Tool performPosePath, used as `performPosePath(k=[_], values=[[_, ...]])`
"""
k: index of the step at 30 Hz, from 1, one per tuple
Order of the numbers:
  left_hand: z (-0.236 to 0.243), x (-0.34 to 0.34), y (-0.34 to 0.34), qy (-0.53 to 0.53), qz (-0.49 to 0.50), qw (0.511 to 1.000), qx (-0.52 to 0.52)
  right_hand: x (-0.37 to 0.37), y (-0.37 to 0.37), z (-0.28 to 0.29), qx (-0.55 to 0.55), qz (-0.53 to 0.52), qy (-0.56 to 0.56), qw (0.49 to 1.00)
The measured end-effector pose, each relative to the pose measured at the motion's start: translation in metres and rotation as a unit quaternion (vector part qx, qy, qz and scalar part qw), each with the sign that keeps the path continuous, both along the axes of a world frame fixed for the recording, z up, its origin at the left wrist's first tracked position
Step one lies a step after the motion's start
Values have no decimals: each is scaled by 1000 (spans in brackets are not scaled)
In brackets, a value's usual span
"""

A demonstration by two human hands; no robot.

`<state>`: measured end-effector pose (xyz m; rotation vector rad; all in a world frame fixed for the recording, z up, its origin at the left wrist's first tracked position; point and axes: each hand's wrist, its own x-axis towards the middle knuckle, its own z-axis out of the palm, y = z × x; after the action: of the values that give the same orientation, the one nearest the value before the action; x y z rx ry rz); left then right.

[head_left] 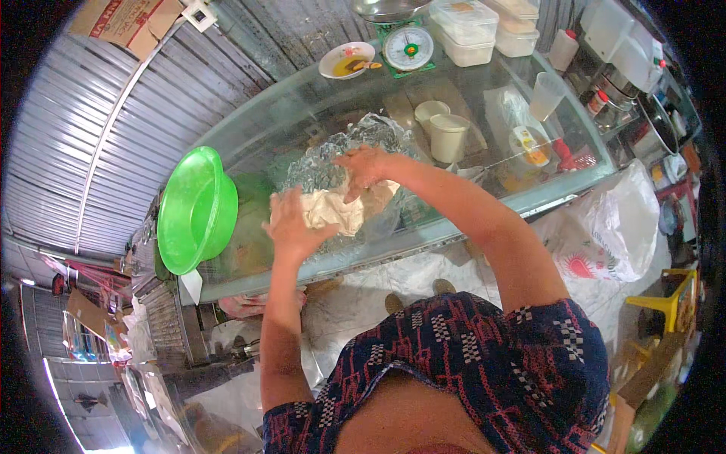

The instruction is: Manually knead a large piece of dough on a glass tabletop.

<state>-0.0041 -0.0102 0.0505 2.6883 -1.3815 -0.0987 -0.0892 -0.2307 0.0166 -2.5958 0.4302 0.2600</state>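
A pale, lumpy mass that looks like dough (335, 209) lies on the glass-topped table, between my two hands. Crumpled clear plastic sheeting (382, 132) spreads behind it and partly around it. My left hand (296, 227) rests at the dough's left side with its fingers spread and the thumb over its near edge. From the right, my right hand (368, 170) reaches across the far side of the dough; its fingers are apart and touch the dough and the plastic. Part of the dough is hidden under that hand.
A green basin (198, 212) stands at the table's left end. At the back are a bowl of yellow liquid (347, 60), a dial scale (408, 48) and lidded tubs (463, 30). Two cream cups (449, 138) stand right of the plastic. A white sack (605, 223) is beside the table.
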Motion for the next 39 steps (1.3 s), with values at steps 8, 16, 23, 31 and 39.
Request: performPosePath(k=[8, 16, 23, 31, 39], values=[[-55, -14, -37, -39, -125, 991, -10, -11, 18, -5, -76, 26, -35, 996], [-73, 1, -36, -79, -218, 962, -144, -60, 69, -48, -145, 3, -293, 945], [-71, 3, -48, -59, -176, 979, -81, -100, 85, -48, -282, -12, -381, 880], [-49, -5, -24, 34, -197, 977, -71, -68, 12, -2, 4, -87, -261, 961], [-50, -15, -42, -42, -147, 988, -7, -34, -4, -20, 110, 110, -44, 987]])
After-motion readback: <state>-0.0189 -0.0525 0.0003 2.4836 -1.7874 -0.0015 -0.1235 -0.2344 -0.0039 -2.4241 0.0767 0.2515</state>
